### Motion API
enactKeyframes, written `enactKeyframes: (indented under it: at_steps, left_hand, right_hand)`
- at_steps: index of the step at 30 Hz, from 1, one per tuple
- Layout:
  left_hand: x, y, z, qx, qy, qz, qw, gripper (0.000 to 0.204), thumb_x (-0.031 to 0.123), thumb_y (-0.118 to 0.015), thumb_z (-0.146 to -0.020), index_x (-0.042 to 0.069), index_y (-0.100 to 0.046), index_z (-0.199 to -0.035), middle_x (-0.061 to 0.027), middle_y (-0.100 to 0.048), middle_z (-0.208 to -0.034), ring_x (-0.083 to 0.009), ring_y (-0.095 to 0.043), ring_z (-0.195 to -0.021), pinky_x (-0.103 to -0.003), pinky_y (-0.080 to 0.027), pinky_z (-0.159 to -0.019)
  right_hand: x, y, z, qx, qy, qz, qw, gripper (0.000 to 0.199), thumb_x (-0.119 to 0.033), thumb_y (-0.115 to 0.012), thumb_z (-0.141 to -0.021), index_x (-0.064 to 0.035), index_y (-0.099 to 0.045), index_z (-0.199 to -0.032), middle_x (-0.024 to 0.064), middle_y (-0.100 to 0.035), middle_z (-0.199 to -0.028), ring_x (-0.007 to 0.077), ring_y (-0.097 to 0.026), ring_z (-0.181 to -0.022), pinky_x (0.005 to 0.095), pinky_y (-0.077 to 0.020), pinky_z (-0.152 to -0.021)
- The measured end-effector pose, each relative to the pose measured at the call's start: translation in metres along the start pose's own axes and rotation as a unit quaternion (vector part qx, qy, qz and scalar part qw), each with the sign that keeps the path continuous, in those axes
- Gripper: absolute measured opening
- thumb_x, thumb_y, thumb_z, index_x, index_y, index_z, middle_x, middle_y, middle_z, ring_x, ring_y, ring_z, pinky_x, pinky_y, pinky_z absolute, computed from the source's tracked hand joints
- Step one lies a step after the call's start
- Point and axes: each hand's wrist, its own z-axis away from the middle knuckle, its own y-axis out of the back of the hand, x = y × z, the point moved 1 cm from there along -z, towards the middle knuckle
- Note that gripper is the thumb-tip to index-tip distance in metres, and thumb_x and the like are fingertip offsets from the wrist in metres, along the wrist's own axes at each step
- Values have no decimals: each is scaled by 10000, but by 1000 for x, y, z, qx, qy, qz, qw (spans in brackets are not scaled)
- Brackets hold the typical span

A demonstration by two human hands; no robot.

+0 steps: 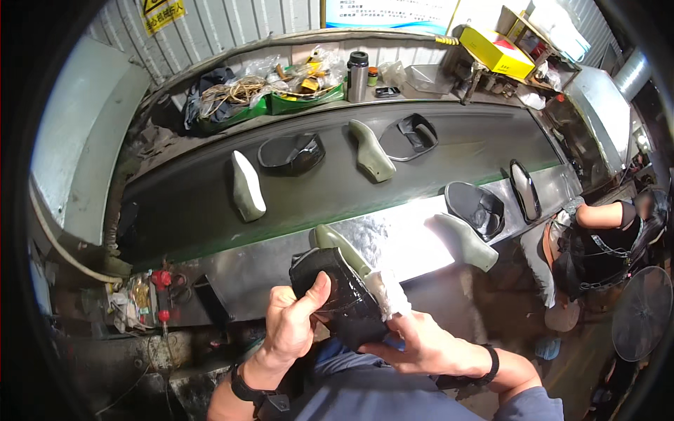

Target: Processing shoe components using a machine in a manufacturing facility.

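Observation:
My left hand [295, 316] grips a black shoe upper [337, 295] from its left side, thumb lying along the top. At the lower right end of the upper, my right hand [425, 344] has its fingers closed on it. White wrapping or cloth [390, 293] shows at the right hand's fingers; I cannot tell which. Just beyond the upper, a pale green shoe last [331, 236] lies on the metal worktop [260, 265], partly hidden. Farther right on the worktop are another green last [465, 242], a black upper [475, 209] and a narrow black upper [524, 190].
Lasts [246, 186] and black uppers [291, 153] lie on the dark belt [196, 203]. Behind it stand a steel thermos [357, 78], green bags of clutter [281, 105] and a yellow box [496, 53]. A co-worker [604, 231] sits at the right, near a round stool [642, 313].

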Motion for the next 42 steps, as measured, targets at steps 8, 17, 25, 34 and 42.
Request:
enactKeyframes:
  at_steps: [8, 17, 25, 34, 42]
  left_hand:
    - [3, -27, 7, -38, 5, 36, 999, 283, 146, -594, -1019, -22, -710, -824, -84, -723, -882, -122, -680, -708, -270, -562, -609]
    - [-4, -19, 15, 39, -42, 70, 996, 353, 285, -514, -1057, -24, -683, -1078, -121, -722, -1075, -203, -715, -928, -356, -597, -826]
    - [15, -32, 34, -44, 49, 213, 975, 379, 385, -507, -1045, 82, -643, -1228, -78, -703, -1190, -240, -676, -1082, -445, -529, -986]
    - [18, -19, 91, 38, -79, -8, 996, 395, 299, -564, -1016, -67, -695, -947, -181, -737, -907, -279, -722, -727, -381, -597, -647]
    - [-1, -21, 67, -45, 33, 57, 997, 327, 261, -572, -1010, -47, -684, -998, -181, -730, -981, -304, -722, -824, -426, -600, -739]
  right_hand:
    - [10, 8, 22, 50, 72, 15, 996, 374, -210, -804, -865, 12, -510, -931, 165, -554, -662, 293, -534, -515, 381, -434, -474]
    - [-3, 17, 6, -4, 46, -15, 999, 325, -246, -730, -939, 31, -561, -937, 143, -590, -630, 232, -590, -523, 353, -466, -505]
    - [-10, 9, 9, -33, 110, 23, 993, 330, -185, -738, -901, 32, -541, -1055, 197, -605, -706, 387, -639, -575, 438, -500, -499]
    - [-43, 39, 50, -121, 175, 39, 976, 482, -121, -711, -900, 113, -443, -1224, 196, -594, -760, 386, -613, -600, 448, -488, -503]
    - [-21, 54, 59, -96, 147, 89, 980, 532, -159, -744, -883, 92, -456, -1252, 215, -612, -757, 404, -622, -585, 456, -499, -503]
